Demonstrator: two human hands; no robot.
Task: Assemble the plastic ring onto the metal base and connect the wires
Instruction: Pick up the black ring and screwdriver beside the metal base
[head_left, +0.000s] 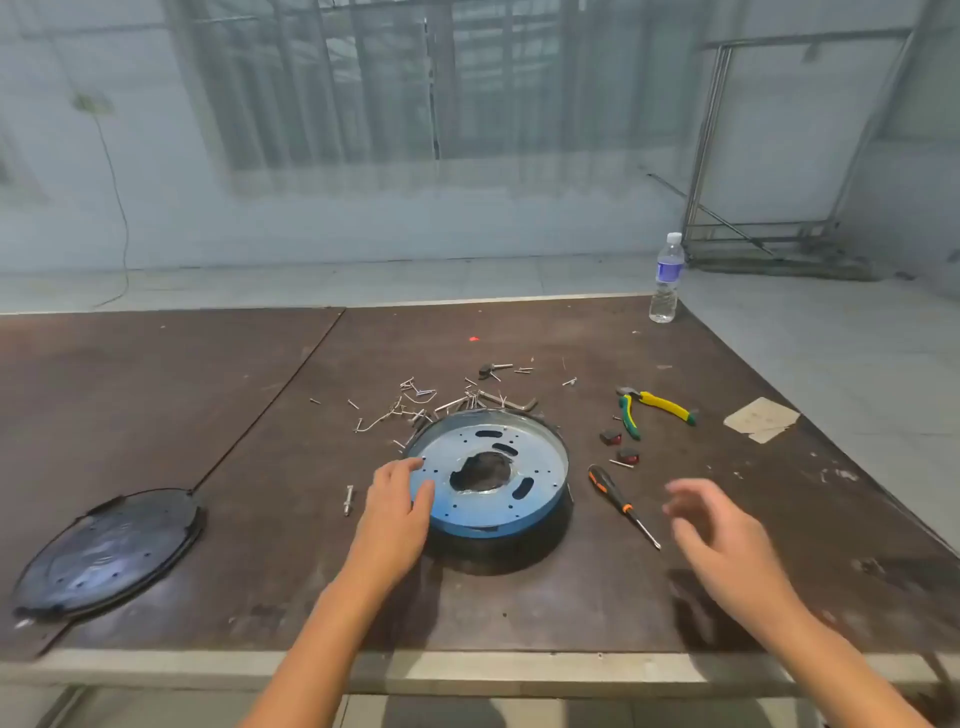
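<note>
Head view, frame centre: your left hand (399, 501) rests loose-fingered on the metal base (543, 457) rim, and your right hand (714, 525) hovers spread. The base looks stiff and thin-edged, so grip opposite rims.

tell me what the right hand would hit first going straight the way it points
Likely the nearer black-and-red switch, beside the screwdriver; the right hand is blurred, so height is unclear.
</note>
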